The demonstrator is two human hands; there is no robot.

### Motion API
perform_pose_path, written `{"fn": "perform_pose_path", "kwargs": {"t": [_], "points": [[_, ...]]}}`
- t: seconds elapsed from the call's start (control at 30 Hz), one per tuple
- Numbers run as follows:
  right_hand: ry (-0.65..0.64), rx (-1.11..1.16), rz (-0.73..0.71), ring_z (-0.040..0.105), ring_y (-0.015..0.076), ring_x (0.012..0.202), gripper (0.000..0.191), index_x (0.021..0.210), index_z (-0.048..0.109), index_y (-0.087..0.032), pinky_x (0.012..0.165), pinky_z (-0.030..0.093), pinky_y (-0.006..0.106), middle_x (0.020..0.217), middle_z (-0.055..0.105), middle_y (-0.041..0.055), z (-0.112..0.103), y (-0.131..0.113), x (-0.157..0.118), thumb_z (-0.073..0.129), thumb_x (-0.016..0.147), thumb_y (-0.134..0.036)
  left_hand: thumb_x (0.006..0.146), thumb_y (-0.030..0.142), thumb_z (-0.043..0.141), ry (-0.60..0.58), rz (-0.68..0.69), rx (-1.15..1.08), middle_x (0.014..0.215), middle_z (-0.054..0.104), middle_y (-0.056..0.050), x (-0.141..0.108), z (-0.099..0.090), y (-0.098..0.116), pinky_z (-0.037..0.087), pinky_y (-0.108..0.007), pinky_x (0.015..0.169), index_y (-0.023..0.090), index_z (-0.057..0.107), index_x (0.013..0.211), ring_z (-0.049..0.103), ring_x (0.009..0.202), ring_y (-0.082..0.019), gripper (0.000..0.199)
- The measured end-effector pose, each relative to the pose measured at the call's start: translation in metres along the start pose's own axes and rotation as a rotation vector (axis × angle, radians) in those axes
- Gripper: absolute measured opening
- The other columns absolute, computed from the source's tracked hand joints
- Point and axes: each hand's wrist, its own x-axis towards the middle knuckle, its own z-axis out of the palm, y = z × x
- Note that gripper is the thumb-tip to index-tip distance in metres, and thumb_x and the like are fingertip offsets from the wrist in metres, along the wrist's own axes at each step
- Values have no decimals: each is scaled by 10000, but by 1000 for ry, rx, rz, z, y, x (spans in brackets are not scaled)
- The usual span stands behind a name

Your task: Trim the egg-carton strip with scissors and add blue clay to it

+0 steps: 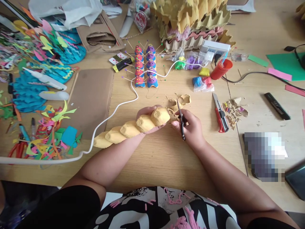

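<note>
My left hand [152,128] is wrapped round the far end of a yellow egg carton strip [128,128], a row of several joined cups with their domes up. The strip slants down to the left, over my left forearm. In my right hand [192,128] is a pair of scissors [182,122], blades pointing away from me, just right of the strip's end. Whether the blades touch the strip I cannot tell. Beyond the hands lie cut-off carton scraps [184,99]. Two painted carton strips, one red and blue [139,71], one purple and blue [152,65], stand farther back with pins stuck in them.
A white cable [119,104] crosses the table. At right lie a red box cutter [219,114] and a black marker [277,106]. Stacked egg trays [193,22], a red cup [221,69] and clay bags [202,83] stand behind; paper scraps [57,140] and cardboard [91,98] lie left.
</note>
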Motion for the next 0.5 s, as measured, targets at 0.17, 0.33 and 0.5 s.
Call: {"fn": "perform_pose_path", "kwargs": {"t": [0.17, 0.33, 0.5], "points": [[-73, 124, -26, 585, 197, 739, 608, 1083, 694, -236, 688, 476, 339, 828, 651, 26, 4, -3, -1, 741, 888, -810, 869, 380, 630, -110, 34, 205, 647, 517, -37, 6, -12, 1, 402, -284, 522, 232, 483, 643, 498, 567, -161, 308], [-120, 442, 36, 535, 152, 716, 463, 1057, 670, -242, 706, 491, 322, 864, 616, -1, 3, -9, -1, 825, 913, -653, 823, 399, 672, -217, 25, 400, 626, 517, -34, 9, -19, 1, 421, -311, 565, 229, 544, 674, 516, 578, -175, 260], [-252, 617, 46, 452, 123, 676, 393, 921, 621, -234, 661, 433, 292, 768, 509, -40, -2, -16, 1, 864, 919, -542, 780, 460, 760, -321, 23, 461, 607, 523, -30, 7, -16, 4, 401, -302, 558, 226, 582, 624, 488, 567, -161, 333]]}}
